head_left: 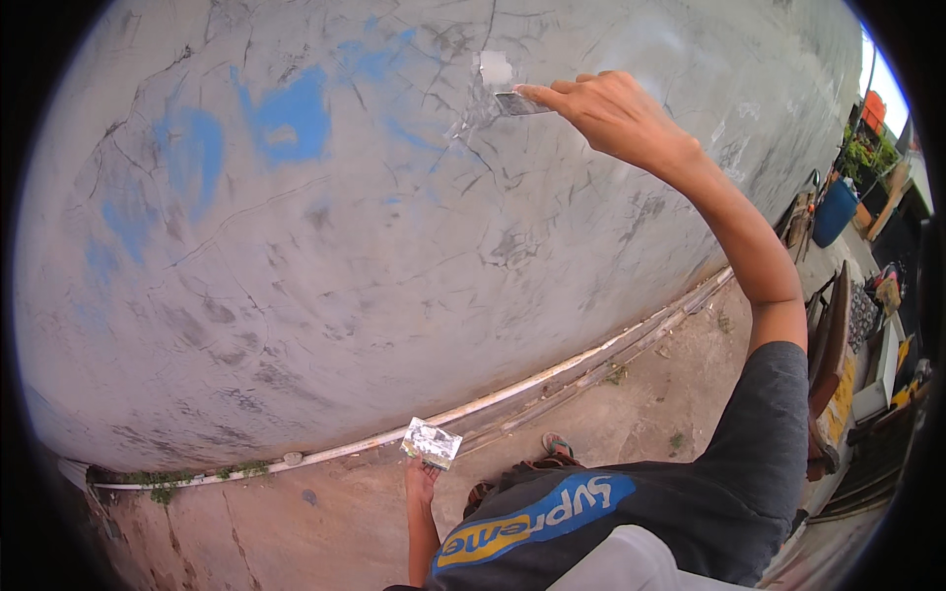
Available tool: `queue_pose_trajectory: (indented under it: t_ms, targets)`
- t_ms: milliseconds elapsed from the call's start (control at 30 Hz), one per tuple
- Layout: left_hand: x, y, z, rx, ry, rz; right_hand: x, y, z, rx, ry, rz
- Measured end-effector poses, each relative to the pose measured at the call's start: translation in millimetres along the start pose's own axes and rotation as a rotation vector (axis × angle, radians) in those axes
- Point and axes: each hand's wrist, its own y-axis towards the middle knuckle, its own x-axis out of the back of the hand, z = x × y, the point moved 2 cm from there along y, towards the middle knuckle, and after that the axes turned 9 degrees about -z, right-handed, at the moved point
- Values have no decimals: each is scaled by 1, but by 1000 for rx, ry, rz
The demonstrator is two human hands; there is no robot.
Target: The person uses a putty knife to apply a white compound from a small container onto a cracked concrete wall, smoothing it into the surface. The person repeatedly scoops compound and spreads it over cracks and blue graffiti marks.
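My right hand (616, 113) is raised to the grey plastered wall (394, 246), its fingers closed round a putty knife (522, 103). The flat metal blade lies at the wall, just below a fresh white patch of filler (495, 68). Cracks and dark scuffs run over the surface around it. Low down, my left hand (423, 475) grips a small rectangular board (431, 443) smeared with white paste, held away from the wall. Most of the left fingers are hidden beneath the board.
Blue paint smears (286, 116) mark the wall's left half. A pale pipe (335, 453) runs along its foot, above a concrete floor (296, 522). To the right stand a blue bin (836, 212), wooden furniture (833, 345) and piled household things.
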Motion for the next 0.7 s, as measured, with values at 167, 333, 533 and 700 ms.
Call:
queue_pose_trajectory:
  t_ms: [167,333,533,700]
  targets:
    - [-15,5,17,-65,-76,-40,6,35,-7,327,-242,14]
    - [-68,-5,47,-60,-192,-66,4,58,-18,527,-249,-136]
    - [-102,2,91,-20,-265,-65,38,78,-43,367,-192,88]
    - [-125,-3,87,-18,-228,-75,51,66,-53,357,-110,10]
